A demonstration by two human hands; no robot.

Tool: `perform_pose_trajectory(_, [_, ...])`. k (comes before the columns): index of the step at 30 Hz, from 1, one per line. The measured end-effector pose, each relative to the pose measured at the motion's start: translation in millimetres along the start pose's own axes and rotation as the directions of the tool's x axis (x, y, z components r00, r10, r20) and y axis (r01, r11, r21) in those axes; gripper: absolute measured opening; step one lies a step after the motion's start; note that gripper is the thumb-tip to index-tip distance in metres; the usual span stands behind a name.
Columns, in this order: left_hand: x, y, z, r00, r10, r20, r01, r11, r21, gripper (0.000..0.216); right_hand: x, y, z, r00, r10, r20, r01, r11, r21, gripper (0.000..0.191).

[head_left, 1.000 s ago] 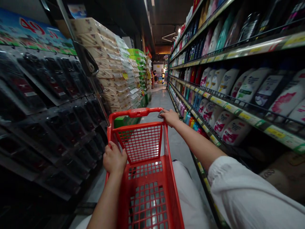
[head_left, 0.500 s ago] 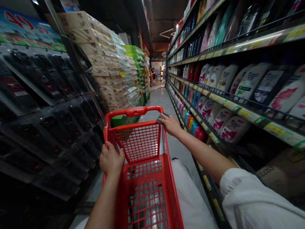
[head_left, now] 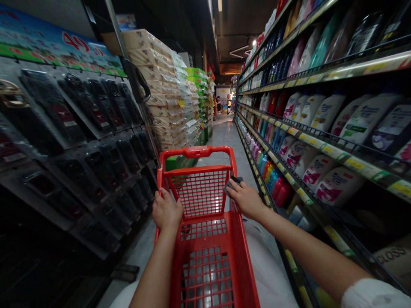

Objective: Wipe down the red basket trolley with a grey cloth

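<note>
A red plastic shopping basket [head_left: 236, 239] with grid walls and a raised handle stands in front of me, nothing inside it. My left hand [head_left: 167, 209] is wrapped over its left rim, fingers on the outer side. On the right side, my right hand [head_left: 245, 196] presses a dark grey cloth [head_left: 231, 185] against the rim, just below the handle's right post. The cloth's far part is hidden by the fingers and the basket edge.
Shelves [head_left: 321, 139] of shampoo bottles [head_left: 340, 184] run close along the right. On the left hang packaged belts [head_left: 80, 102], with a metal pole [head_left: 120, 30] beside them. Stacked tissue packs [head_left: 150, 85] line the aisle floor [head_left: 224, 132] ahead.
My right hand has slid with the cloth from the handle's upper right corner down and nearer along the right side. My left hand keeps its hold. The whole view has shifted, placing the basket farther right.
</note>
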State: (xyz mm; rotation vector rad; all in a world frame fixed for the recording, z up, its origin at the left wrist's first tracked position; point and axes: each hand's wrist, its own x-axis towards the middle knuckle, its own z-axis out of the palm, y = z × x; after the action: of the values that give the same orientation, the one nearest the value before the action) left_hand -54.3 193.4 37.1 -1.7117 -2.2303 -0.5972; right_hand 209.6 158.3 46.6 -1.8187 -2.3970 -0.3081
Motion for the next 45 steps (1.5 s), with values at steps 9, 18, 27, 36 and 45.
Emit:
perform_pose_trajectory(9, [-0.3, -2.7, 6.2, 0.999, -0.01, -0.04, 0.009, 1.0, -0.027, 0.068, 88.2, 11.7, -25.7, 0.967, 0.143, -0.209, -0.131, 0.989, 0.071, 0.058])
perform_pose_trajectory(18, [-4.3, -2.8, 6.5, 1.0, -0.026, -0.014, 0.026, 0.999, -0.019, 0.069, 130.6, -55.3, -9.8, 0.985, 0.139, -0.099, -0.137, 0.99, 0.025, 0.039])
perform_pose_trajectory(27, [-6.6, -2.9, 12.6, 0.999, -0.019, -0.039, 0.02, 0.999, 0.038, 0.069, 175.8, -150.8, -14.6, 0.992, -0.019, -0.122, 0.033, 0.993, 0.112, 0.04])
perform_pose_trajectory(36, [-4.9, -5.5, 13.0, 0.998, -0.021, -0.059, 0.017, 0.998, -0.06, 0.067, 110.2, -40.1, -7.9, 0.978, 0.195, -0.078, -0.193, 0.98, 0.04, 0.05])
perform_pose_trajectory(45, [-1.9, -11.0, 14.0, 0.991, -0.025, -0.129, 0.012, 0.995, -0.1, 0.053, 138.4, -99.8, -19.9, 0.99, 0.118, -0.071, -0.111, 0.989, 0.095, 0.039])
